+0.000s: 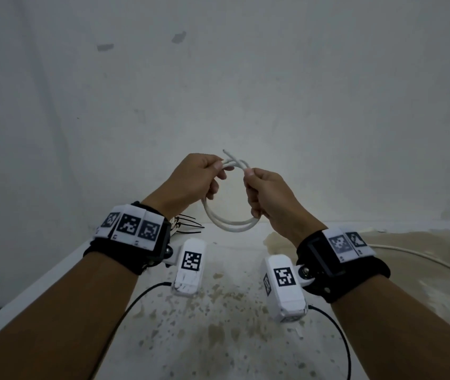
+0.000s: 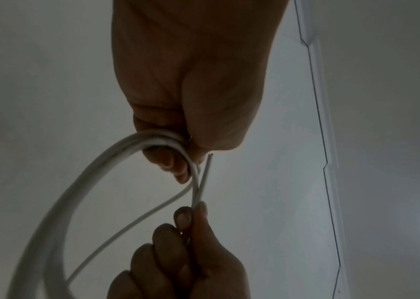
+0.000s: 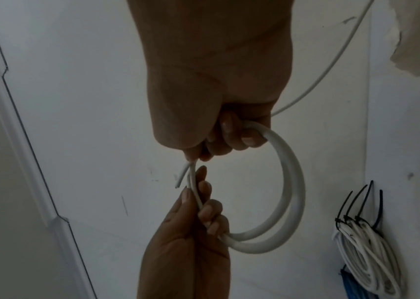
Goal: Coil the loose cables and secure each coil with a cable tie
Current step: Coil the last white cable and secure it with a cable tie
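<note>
We see the left hand [image 1: 191, 178] with its fingers [image 3: 205, 189] curled round a smooth white cable [image 1: 229, 224], thumb pinching the strands at the coil's top. The right hand [image 1: 270, 196] has its fingers [image 2: 162, 240] closed on the same cable, just beside the left. The cable forms a round coil of two or so loops, held at the centre of the head frame above the table [image 1: 235, 311], its cut end [image 1: 225, 152] poking up. The table is white, stained and speckled brown. At the wrist view's lower right, white coils [image 3: 364, 257] bound with black ties [image 3: 354, 206] lie.
</note>
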Motion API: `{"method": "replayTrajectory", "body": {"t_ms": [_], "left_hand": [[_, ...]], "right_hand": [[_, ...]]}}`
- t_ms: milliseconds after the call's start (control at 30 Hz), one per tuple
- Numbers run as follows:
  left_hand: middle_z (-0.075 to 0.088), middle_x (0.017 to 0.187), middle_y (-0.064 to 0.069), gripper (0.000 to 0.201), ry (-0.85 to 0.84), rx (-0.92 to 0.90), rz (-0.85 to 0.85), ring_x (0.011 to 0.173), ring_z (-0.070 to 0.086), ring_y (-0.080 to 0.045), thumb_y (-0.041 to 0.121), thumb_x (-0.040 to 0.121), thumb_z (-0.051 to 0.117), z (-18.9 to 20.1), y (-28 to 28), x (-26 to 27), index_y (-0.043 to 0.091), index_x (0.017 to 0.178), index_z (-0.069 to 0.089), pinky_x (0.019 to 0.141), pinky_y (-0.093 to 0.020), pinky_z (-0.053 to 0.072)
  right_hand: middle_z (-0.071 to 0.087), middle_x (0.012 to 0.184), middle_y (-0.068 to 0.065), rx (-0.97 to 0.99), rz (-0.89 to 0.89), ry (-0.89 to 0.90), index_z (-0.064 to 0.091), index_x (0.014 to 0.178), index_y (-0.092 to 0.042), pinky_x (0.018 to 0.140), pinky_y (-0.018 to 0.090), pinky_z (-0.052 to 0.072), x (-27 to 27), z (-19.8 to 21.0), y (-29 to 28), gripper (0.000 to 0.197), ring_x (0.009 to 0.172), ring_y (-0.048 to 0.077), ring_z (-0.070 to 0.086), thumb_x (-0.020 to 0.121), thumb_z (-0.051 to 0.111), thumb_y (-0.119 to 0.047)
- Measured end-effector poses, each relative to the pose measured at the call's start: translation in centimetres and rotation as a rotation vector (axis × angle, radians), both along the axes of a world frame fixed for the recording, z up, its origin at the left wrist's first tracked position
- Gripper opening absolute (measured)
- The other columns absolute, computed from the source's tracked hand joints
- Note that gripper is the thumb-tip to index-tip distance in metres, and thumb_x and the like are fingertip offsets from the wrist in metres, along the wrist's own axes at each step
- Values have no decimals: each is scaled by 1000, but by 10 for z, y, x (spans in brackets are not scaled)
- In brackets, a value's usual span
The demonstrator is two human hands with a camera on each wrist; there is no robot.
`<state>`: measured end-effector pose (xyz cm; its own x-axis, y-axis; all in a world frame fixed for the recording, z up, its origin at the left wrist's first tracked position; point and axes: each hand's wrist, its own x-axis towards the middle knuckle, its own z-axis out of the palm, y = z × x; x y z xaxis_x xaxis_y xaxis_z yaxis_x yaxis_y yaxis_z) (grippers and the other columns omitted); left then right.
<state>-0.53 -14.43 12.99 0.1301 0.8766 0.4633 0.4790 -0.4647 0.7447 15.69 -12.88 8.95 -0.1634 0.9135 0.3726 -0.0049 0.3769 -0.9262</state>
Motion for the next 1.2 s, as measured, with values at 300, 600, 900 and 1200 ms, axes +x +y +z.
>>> {"method": "replayTrajectory", "body": {"t_ms": [300,600,900,1200], "left_hand": [[41,58,-8,46,63,144,100,51,34,-14,39,98,53,2,0,11,20,57,62,51,-27,30],[38,49,8,35,-191,13,4,41,29,-7,35,103,45,0,5,19,19,89,73,41,-21,25],[67,73,-2,33,-141,20,28,47,47,-11,26,104,42,-5,5,19,12,104,72,45,-23,44],[43,56,2,41,-40,65,43,42,34,-5,35,101,49,4,2,17,26,64,66,45,-19,30]], "right_hand": [[40,51,-6,69,-14,-94,51,72,-12,50,30,38,-4,-1,-3,37,44,11,36,103,47,-34],[39,51,-2,98,-170,47,55,70,-12,45,25,31,-4,3,1,37,43,12,32,101,50,-31],[40,53,-1,97,-291,92,55,68,-16,53,32,32,-6,-2,11,38,47,14,34,101,49,-34],[41,50,-4,235,-250,-74,55,64,-18,57,33,35,-10,-2,7,39,47,13,36,100,51,-32]]}}
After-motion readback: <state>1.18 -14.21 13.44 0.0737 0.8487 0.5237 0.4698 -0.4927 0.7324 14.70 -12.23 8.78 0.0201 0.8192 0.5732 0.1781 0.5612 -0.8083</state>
